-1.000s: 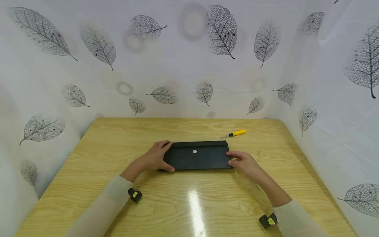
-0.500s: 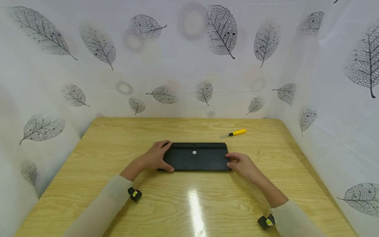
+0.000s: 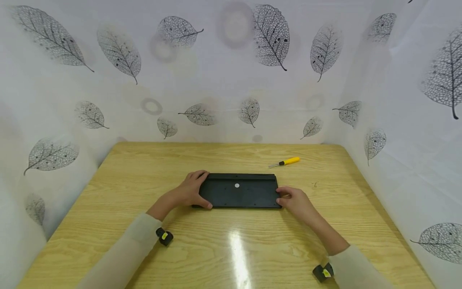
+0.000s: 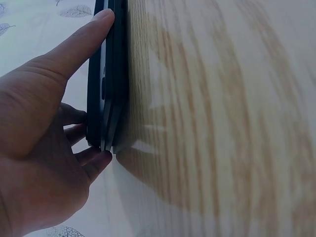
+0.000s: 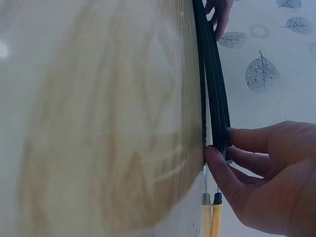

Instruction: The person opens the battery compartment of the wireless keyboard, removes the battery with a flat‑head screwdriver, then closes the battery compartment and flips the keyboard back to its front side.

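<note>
A flat black keyboard (image 3: pixel 249 196) lies with its underside up in the middle of the table, a white round sticker (image 3: pixel 236 185) on it and small screw holes along the near edge. My left hand (image 3: pixel 190 192) grips its left end, thumb at the near edge and fingers over the far edge; the left wrist view shows the thumb (image 4: pixel 81 42) along its side. At the right end my right hand (image 3: pixel 296 202) pinches the keyboard's edge between thumb and fingers. A narrow gap shows under the keyboard (image 5: pixel 216 84) in the right wrist view.
Behind the keyboard's right end lies a screwdriver (image 3: pixel 290 161) with a yellow handle, its tip toward the left. The glossy wooden table (image 3: pixel 202 249) reflects light. A white curtain (image 3: pixel 216 80) printed with leaves surrounds the back and sides.
The right end of the keyboard has come down slightly and toward me, with my right hand following. My left hand has stayed nearly still at the left end.
</note>
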A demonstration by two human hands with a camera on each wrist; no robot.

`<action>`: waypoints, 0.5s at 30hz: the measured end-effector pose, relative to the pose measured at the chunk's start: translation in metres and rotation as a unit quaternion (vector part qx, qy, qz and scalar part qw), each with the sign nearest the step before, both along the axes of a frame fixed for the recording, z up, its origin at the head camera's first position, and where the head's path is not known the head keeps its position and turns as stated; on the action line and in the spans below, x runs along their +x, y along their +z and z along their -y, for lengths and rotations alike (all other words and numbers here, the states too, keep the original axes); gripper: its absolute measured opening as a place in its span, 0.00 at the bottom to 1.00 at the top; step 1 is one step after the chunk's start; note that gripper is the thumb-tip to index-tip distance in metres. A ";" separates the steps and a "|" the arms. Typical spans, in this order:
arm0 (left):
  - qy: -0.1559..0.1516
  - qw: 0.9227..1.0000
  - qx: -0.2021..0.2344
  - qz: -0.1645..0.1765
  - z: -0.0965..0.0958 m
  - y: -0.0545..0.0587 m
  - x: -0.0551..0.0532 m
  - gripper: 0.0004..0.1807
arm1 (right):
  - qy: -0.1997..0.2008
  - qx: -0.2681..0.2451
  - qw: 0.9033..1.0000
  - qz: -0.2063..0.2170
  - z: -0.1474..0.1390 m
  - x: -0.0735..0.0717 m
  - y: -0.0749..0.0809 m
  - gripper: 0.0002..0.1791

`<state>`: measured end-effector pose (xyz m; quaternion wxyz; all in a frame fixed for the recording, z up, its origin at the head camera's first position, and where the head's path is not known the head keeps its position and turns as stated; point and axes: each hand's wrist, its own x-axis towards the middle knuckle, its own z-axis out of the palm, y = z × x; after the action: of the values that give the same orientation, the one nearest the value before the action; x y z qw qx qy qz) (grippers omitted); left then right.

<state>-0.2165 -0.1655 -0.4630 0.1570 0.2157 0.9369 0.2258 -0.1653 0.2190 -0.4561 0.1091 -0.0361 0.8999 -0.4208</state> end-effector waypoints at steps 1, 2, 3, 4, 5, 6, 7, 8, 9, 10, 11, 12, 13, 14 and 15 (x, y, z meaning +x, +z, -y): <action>0.001 1.000 0.002 0.000 0.000 0.000 0.000 0.67 | -0.002 0.001 1.000 0.001 0.000 0.000 0.000 0.23; 0.002 1.000 0.005 0.001 0.000 0.000 0.000 0.67 | -0.004 0.003 1.000 0.001 0.001 0.000 0.000 0.23; 0.002 1.000 0.007 0.001 0.000 0.000 0.001 0.67 | -0.006 0.006 1.000 0.001 0.001 0.001 0.000 0.23; 0.002 1.000 0.008 0.001 0.000 0.000 0.001 0.67 | -0.007 0.009 1.000 0.001 0.001 0.001 0.000 0.23; 0.002 1.000 0.009 0.001 0.000 0.000 0.001 0.67 | -0.007 0.014 1.000 0.001 0.002 0.001 0.000 0.22; 0.001 1.000 0.010 0.001 0.000 -0.001 0.001 0.67 | -0.007 0.020 1.000 0.000 0.002 0.002 -0.001 0.22; 0.001 1.000 0.011 0.001 0.000 -0.001 0.001 0.67 | -0.007 0.024 1.000 -0.001 0.002 0.002 -0.001 0.22; 0.001 1.000 0.011 0.001 0.000 -0.001 0.001 0.67 | -0.007 0.029 1.000 -0.003 0.002 0.002 -0.001 0.22; 0.001 1.000 0.012 0.001 0.000 -0.001 0.001 0.67 | -0.006 0.033 0.999 -0.004 0.002 0.002 -0.002 0.21; 0.000 1.000 0.012 0.001 0.000 -0.001 0.002 0.67 | -0.006 0.036 0.999 -0.004 0.001 0.002 -0.002 0.21; 0.000 1.000 0.013 0.001 0.000 -0.001 0.002 0.67 | -0.005 0.038 0.999 -0.006 0.001 0.002 -0.002 0.21; 0.000 1.000 0.013 0.000 0.000 0.000 0.002 0.67 | -0.005 0.038 0.999 -0.006 0.001 0.002 -0.003 0.21; 0.001 1.000 0.014 0.002 0.000 0.000 0.003 0.67 | -0.006 0.038 0.999 -0.007 0.001 0.002 -0.003 0.21; 0.000 1.000 0.014 0.002 -0.001 0.001 0.003 0.67 | -0.005 0.039 0.999 -0.008 0.001 0.002 -0.003 0.21; 0.000 1.000 0.014 0.002 -0.001 0.001 0.003 0.67 | -0.005 0.039 0.999 -0.008 0.001 0.002 -0.003 0.21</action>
<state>-0.2133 -0.1649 -0.4622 0.1558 0.2169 0.9335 0.2392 -0.1637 0.2178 -0.4593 0.1009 -0.0305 0.9166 -0.3857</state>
